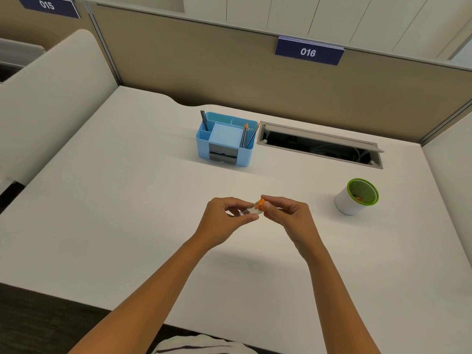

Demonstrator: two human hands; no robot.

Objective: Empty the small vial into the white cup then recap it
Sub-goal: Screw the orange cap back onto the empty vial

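Observation:
A small clear vial [249, 211] lies almost sideways between both hands above the middle of the white desk [127, 213]. My left hand [224, 218] pinches its glass body. Fingertips of my right hand [286, 213] are closed on its orange cap [261, 203], which sits at the vial's mouth. The white cup [353, 198], green inside and on its rim, stands upright to the right, well apart from both hands. Something small and orange-brown lies at the cup's bottom.
A blue desk organiser [226, 140] with pens and pencils stands at the back centre. Right of it is an open cable slot [319, 146] in the desk. Beige partitions close off the back and both sides.

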